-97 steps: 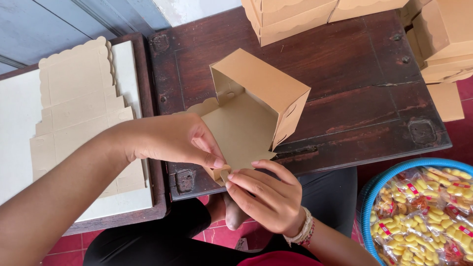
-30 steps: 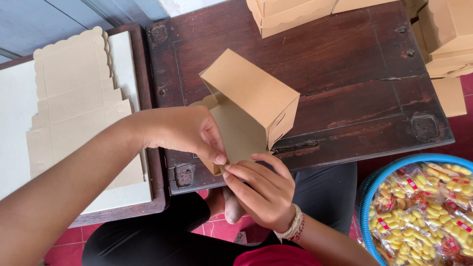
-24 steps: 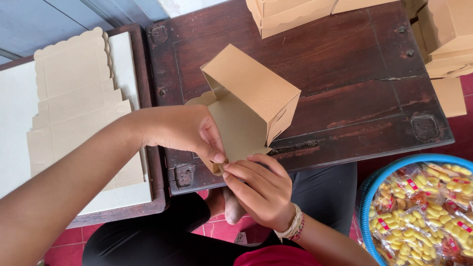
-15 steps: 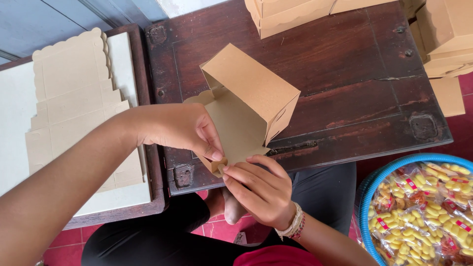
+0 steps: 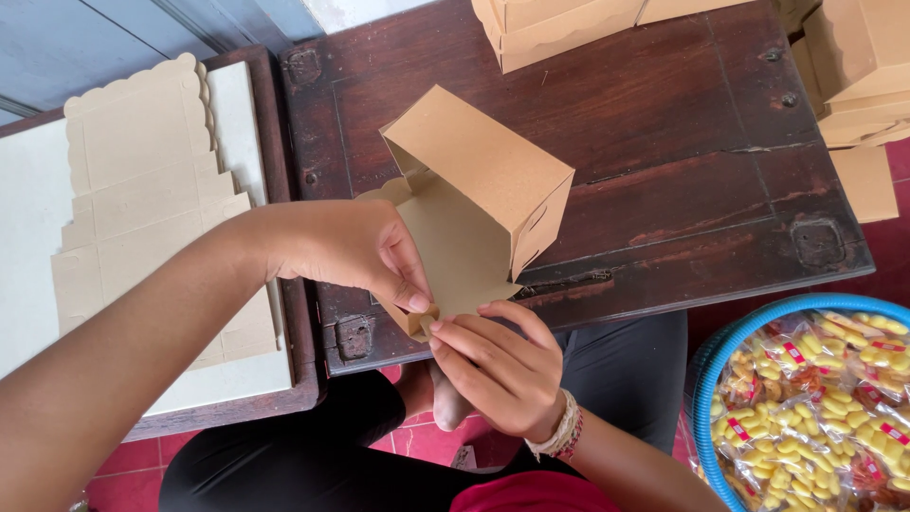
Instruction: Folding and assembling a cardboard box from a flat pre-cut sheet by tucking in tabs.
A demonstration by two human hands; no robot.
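Note:
A brown cardboard box (image 5: 488, 190), half folded, stands tilted over the near edge of a dark wooden table (image 5: 664, 142). My left hand (image 5: 346, 251) pinches the box's lower corner flap between thumb and fingers. Just below it, my right hand (image 5: 498, 365) grips the same corner from underneath, its fingertips touching the flap. A beaded bracelet sits on my right wrist.
A stack of flat, scallop-edged box blanks (image 5: 142, 180) lies on a white board at the left. Folded boxes (image 5: 559, 24) stand at the table's far edge and at the right (image 5: 863, 66). A blue basket (image 5: 720, 370) of packed yellow snacks sits at lower right.
The box has turned slightly and sits a little more upright. Both hands stay at its lower corner, with fingers shifting on the flap.

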